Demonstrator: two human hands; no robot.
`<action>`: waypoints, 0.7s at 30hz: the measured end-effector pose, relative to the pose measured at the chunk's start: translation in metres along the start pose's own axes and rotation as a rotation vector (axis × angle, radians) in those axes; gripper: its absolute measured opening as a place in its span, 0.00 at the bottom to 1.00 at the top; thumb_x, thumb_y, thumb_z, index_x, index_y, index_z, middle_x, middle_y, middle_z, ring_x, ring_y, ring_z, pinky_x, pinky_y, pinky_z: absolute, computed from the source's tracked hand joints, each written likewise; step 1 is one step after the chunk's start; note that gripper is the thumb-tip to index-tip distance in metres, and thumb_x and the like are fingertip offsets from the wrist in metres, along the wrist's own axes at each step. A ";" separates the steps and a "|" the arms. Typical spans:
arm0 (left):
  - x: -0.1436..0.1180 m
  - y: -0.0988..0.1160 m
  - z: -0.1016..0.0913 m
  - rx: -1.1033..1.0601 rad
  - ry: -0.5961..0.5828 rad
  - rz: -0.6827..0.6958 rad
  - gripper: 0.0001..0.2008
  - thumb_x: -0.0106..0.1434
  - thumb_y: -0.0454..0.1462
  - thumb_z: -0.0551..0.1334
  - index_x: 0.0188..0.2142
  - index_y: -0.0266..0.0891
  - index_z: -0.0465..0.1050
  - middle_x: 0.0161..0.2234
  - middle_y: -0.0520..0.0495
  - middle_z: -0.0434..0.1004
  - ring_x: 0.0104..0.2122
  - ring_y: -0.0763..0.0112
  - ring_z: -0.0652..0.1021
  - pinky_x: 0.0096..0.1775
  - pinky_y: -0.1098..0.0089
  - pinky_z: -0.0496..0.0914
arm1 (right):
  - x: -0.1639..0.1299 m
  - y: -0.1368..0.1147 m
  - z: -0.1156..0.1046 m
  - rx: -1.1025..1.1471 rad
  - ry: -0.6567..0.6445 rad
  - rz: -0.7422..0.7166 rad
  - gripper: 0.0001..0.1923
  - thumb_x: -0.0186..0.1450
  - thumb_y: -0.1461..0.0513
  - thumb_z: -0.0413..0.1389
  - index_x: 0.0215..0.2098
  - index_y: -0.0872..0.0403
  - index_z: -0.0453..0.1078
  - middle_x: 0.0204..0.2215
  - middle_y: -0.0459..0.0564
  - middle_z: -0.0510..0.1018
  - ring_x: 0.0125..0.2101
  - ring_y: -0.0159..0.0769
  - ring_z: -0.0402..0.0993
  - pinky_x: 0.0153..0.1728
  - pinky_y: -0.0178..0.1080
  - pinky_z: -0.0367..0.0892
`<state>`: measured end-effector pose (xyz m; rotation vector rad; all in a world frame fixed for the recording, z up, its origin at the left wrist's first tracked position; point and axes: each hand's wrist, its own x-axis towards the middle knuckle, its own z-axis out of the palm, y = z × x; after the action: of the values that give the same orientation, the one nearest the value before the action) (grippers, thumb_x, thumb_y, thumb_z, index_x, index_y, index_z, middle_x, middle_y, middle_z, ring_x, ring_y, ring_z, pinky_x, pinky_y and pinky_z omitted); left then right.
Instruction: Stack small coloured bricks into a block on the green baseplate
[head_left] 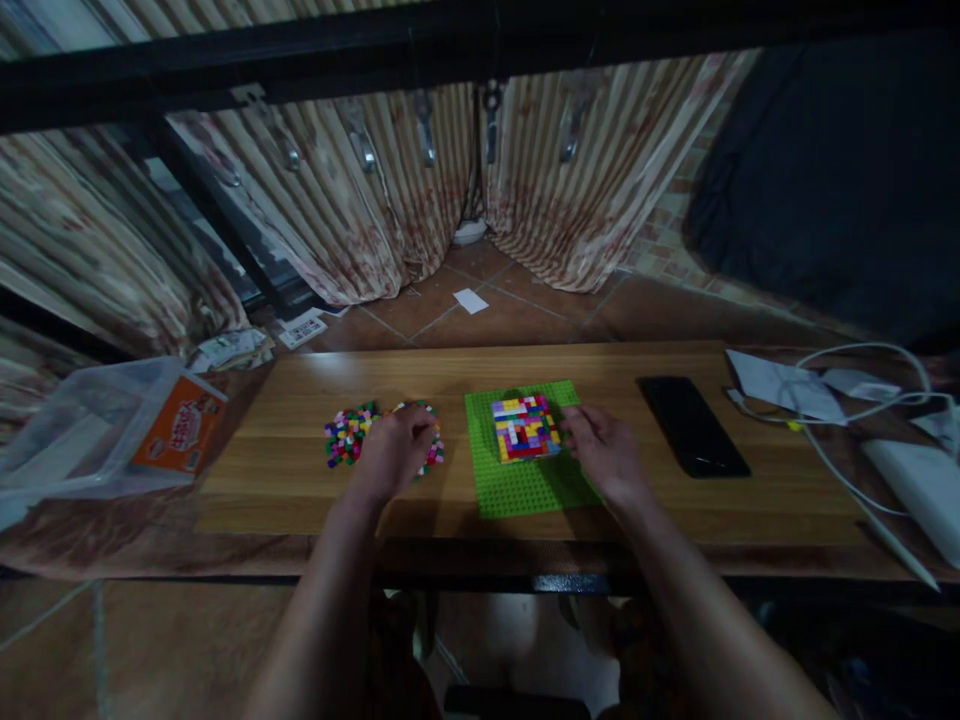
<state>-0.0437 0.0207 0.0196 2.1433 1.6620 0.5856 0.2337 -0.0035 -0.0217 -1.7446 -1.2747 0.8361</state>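
- Striped curtains (420,190) hang at the back of the dim room, above a brown tile floor (555,310).
- One long wooden board (255,475) lies on a brown cloth (90,545).
- One clear tub (90,420) with an orange label sits past the board's left end.
- One bumpy green plate (532,492) lies mid-board, close to the near edge. The right hand hides part of its right edge.
- The right hand (600,445) is half curled, its fingertips beside the brick block. It's too dark to tell if they touch or hold it.
- The left hand (394,450) is bent over the loose bricks. I can't tell if it has one.
- One black phone (694,428) lies toward the board's right end.
- One brick block (525,428) of many colors sits on the plate, nearer its far edge.
- Loose bricks (343,437) lie on the board's left half, partly hidden by the left hand, too small to count.
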 end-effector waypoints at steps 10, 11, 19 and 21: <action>-0.013 -0.028 -0.010 -0.027 -0.229 0.012 0.10 0.52 0.30 0.58 0.28 0.40 0.78 0.28 0.49 0.80 0.30 0.68 0.78 0.34 0.72 0.69 | -0.004 -0.004 0.003 -0.149 0.015 -0.070 0.22 0.64 0.47 0.49 0.39 0.55 0.76 0.29 0.53 0.81 0.29 0.42 0.77 0.32 0.41 0.68; -0.014 -0.025 -0.007 -0.021 -0.237 0.038 0.10 0.52 0.30 0.57 0.28 0.40 0.78 0.28 0.49 0.80 0.30 0.68 0.77 0.34 0.72 0.69 | -0.005 -0.006 0.003 -0.170 0.022 -0.086 0.22 0.64 0.47 0.49 0.38 0.55 0.76 0.29 0.53 0.81 0.29 0.42 0.77 0.33 0.41 0.68; -0.013 -0.011 0.012 0.152 -0.218 0.184 0.08 0.53 0.29 0.59 0.27 0.42 0.75 0.29 0.49 0.78 0.32 0.68 0.76 0.36 0.71 0.67 | -0.007 -0.008 0.004 -0.215 0.029 -0.136 0.21 0.64 0.49 0.50 0.39 0.55 0.76 0.33 0.54 0.82 0.33 0.43 0.77 0.36 0.43 0.68; -0.014 -0.010 0.014 0.190 -0.214 0.191 0.09 0.54 0.29 0.58 0.27 0.41 0.75 0.29 0.49 0.77 0.32 0.68 0.76 0.37 0.70 0.67 | -0.007 -0.008 0.004 -0.210 0.025 -0.152 0.21 0.64 0.49 0.50 0.39 0.55 0.77 0.33 0.54 0.82 0.33 0.42 0.77 0.36 0.42 0.69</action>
<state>-0.0477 0.0094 0.0011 2.4219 1.4597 0.2445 0.2249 -0.0077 -0.0156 -1.7869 -1.5021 0.6102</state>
